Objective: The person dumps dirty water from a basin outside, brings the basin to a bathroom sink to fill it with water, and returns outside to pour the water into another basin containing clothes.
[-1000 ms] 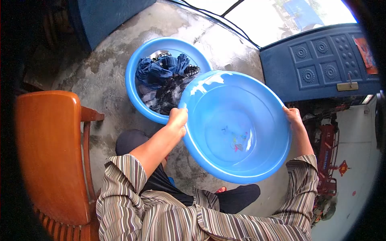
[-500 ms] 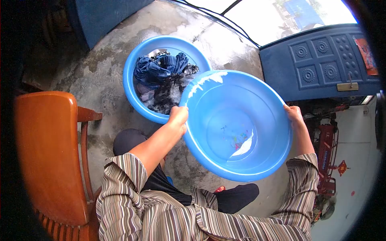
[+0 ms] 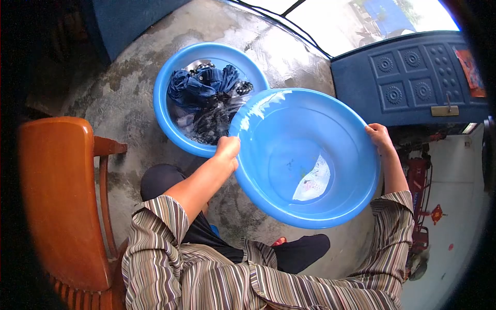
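Note:
My left hand (image 3: 228, 152) is closed on the left rim of a large light-blue basin (image 3: 279, 134). On the basin's upper right rim, my right hand (image 3: 380, 137) is closed too. The basin is tilted, its upper left edge over the right side of a second blue basin (image 3: 166, 120) on the floor. Water runs over that edge onto the wet clothes inside the second basin. Among these are a dark blue garment (image 3: 199, 89) and black cloth (image 3: 211, 121). A bright reflection lies on the held basin's bottom, over a small printed pattern.
An orange-brown wooden chair (image 3: 64, 201) stands at the left. Wet concrete floor (image 3: 124, 85) surrounds the basins. A blue panelled door (image 3: 403, 82) is at the upper right, with a red machine (image 3: 417, 201) below it. Black cables (image 3: 289, 27) run along the doorway.
The held basin has shifted slightly up and tilted a little more, and the bright reflection in it has grown. The floor basin appears slightly further left and up. Both hands keep their hold.

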The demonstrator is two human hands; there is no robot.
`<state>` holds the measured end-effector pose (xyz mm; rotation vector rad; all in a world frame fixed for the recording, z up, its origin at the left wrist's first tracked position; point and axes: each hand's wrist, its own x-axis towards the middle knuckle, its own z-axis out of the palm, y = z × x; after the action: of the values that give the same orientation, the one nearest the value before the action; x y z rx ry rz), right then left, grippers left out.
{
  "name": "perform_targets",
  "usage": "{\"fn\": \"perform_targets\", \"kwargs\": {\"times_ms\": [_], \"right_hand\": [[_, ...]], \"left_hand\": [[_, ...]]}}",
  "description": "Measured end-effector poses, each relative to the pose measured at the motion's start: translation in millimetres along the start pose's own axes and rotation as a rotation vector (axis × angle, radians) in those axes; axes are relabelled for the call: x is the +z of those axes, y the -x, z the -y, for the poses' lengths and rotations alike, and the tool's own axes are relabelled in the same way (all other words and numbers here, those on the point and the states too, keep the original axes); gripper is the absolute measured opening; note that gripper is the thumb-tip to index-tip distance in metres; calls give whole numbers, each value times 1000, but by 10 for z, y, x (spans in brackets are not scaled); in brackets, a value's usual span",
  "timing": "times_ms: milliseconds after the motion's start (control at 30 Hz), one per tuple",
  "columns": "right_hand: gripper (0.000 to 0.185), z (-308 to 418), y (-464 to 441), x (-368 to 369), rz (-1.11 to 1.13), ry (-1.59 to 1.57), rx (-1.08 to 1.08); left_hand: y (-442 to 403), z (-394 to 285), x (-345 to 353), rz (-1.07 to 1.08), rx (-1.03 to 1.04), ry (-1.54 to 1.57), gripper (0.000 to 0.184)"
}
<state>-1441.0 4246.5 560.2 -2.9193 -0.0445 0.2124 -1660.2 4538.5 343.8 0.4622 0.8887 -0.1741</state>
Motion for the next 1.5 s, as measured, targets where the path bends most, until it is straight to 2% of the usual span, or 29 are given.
{"fn": "perform_targets", "kwargs": {"times_ms": [200,467,733,933,1067,1133,1167,1367,1500], "right_hand": [[29,97,7,-47,-8,76,31],[27,139,-137,-120,3,43,-62],[32,507,-172,-199,51,144,-28],[22,719,-297,-269,-2,136,-186],[19,1048,-354,-301,-73,261,-237],[18,1184,-433,-318,-46,347,-340],[25,1295,-420,-350,30,416,-239],[26,1715,-635,-405,-49,566,-304],[25,2031,-599,-461,-71,713,-361]], "left_hand": [[81,-14,36,71,-25,2,36],[-82,95,-1,103,-15,-6,36],[-81,136,-19,50,-23,-51,34],[-172,237,-57,68,-5,-63,33],[-317,346,-62,66,-3,-99,35],[-508,452,-139,91,-16,-140,37],[-589,524,-183,114,-27,-184,40],[-811,625,-57,31,-6,-275,41],[-839,635,-89,110,-15,-196,43]]}}
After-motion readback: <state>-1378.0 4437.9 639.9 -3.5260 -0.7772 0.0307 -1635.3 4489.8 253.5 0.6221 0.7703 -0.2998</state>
